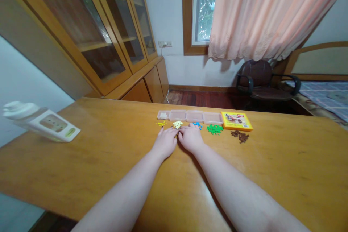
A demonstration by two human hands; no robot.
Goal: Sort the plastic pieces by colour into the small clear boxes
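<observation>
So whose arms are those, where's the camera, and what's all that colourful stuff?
No machine, just a person wearing the camera on their head, so you look forward and down along their own arms. Their left hand and right hand are close together by a pale yellow pile; whether they hold a piece is too small to tell. Yellow pieces, blue pieces, green pieces and brown pieces also lie on the table, near clear trays and a yellow box.

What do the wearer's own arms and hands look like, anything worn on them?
Both forearms are bare, with no sleeve, watch or bracelet in view. The left hand and right hand are ungloved; some left fingernails look dark, perhaps painted.
</observation>
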